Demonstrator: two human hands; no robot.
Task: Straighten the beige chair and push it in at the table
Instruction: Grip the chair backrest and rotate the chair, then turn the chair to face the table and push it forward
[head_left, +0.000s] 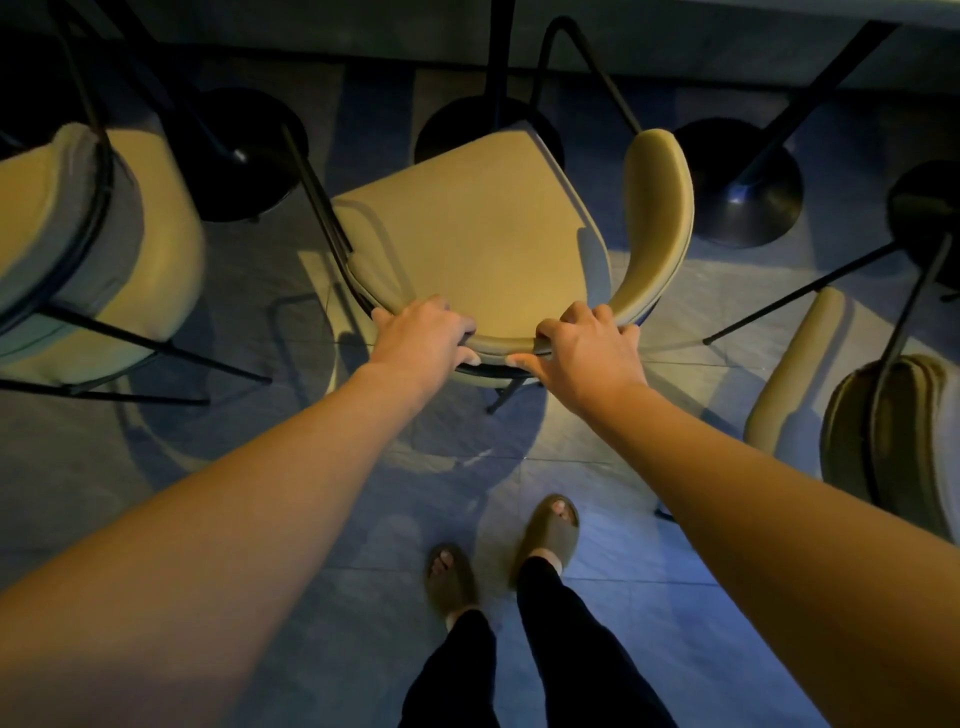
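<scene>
While we stand behind it, our left hand (423, 332) and right hand (587, 345) both grip the curved backrest rim of the beige chair (478, 228), fingers curled over the top, thumbs underneath. Its seat sits angled, between two similar chairs, left (93, 234) and right (883, 426), facing the desk (727, 15) and its round black bases (737, 182).

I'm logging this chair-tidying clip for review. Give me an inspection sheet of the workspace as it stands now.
Surface: tiled floor, dimly lit.
Job's things: beige chair turned askew, seat in front of a round table base.
Clutter: nothing seen.
Grippers: left hand and right hand both grip the curved backrest.
Cables: nothing seen.
Surroundings: another beige chair at left, one at right; more black table bases; person's sandals.
</scene>
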